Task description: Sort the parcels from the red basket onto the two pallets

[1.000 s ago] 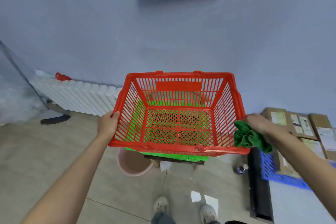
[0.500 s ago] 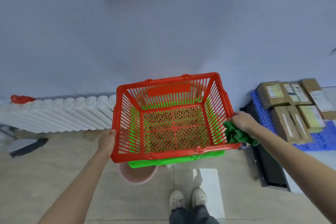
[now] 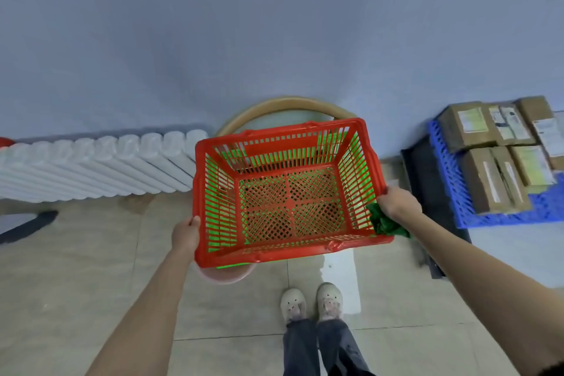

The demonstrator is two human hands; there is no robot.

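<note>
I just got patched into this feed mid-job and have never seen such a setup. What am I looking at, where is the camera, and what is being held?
There is no machine here: a person works with two bare hands, and the single picture comes from a wide-angle camera worn on their head, looking forward and down, so you see their arms and shoes. The left hand grips the left rim of the red basket, which has no parcels in it. The right hand grips the right rim and also holds a green cloth. On the floor to the right is a blue pallet with brown cardboard parcels on it. A white radiator lies along the wall on the left.
</note>
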